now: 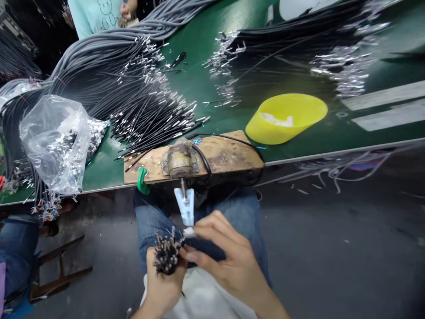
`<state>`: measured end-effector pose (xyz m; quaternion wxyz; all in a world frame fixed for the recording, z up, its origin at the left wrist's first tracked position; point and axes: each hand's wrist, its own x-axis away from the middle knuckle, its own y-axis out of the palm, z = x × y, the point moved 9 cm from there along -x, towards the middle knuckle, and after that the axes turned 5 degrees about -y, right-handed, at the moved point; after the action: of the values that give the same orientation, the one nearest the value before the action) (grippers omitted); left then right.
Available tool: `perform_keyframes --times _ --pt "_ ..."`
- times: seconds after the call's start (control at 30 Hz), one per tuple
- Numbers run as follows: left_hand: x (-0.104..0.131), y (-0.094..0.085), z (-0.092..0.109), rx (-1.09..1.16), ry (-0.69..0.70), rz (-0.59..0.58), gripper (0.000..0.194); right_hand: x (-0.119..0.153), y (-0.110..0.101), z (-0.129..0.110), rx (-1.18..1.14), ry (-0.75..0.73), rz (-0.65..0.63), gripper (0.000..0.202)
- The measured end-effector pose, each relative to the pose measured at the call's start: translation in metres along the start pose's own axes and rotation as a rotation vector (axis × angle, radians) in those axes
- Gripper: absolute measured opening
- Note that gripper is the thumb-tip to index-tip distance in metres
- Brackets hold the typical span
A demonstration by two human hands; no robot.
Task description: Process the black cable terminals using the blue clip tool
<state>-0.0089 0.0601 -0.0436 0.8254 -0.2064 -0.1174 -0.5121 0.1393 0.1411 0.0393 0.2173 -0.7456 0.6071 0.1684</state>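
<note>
My left hand (165, 283) is closed around a bundle of black cables (167, 256), whose stripped ends point up from the fist. Beside it, my right hand (226, 254) has its thumb at the edge of the bundle and its fingertips at a small white piece (189, 232). The fingertips seem pinched on that piece; blur hides what it is. Just above the hands, a light blue clip (185, 206) sits on the metal shaft of a small motor-like unit (180, 161), which is fixed to a wooden board (229, 153).
Many black cables with silvery ends (156, 110) cover the green table (189, 57). A clear plastic bag (55, 141) lies left, a yellow tub (285, 119) right. A green clamp (142, 180) grips the board's edge. Another person (99, 15) is across the table; a wooden stool (59, 270) stands left.
</note>
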Motion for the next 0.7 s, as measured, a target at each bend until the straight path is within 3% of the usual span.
perform_keyframes --times 0.1,0.2,0.4,0.6,0.7 --pt "0.003 0.008 -0.010 0.044 -0.064 -0.075 0.020 -0.001 0.015 0.004 -0.018 0.032 -0.125 0.011" --pt "0.004 0.014 -0.013 0.106 -0.125 -0.168 0.028 0.002 0.023 0.012 -0.084 0.072 -0.163 0.018" --pt "0.002 0.018 -0.009 0.232 -0.205 -0.209 0.040 0.012 0.019 0.023 -0.210 0.192 0.041 0.019" --pt "0.005 0.034 -0.002 0.336 -0.315 -0.356 0.047 0.025 0.038 0.054 -0.594 0.510 -0.011 0.032" --pt "0.003 0.036 0.003 0.359 -0.330 -0.374 0.046 0.025 0.036 0.055 -0.656 0.521 -0.008 0.029"
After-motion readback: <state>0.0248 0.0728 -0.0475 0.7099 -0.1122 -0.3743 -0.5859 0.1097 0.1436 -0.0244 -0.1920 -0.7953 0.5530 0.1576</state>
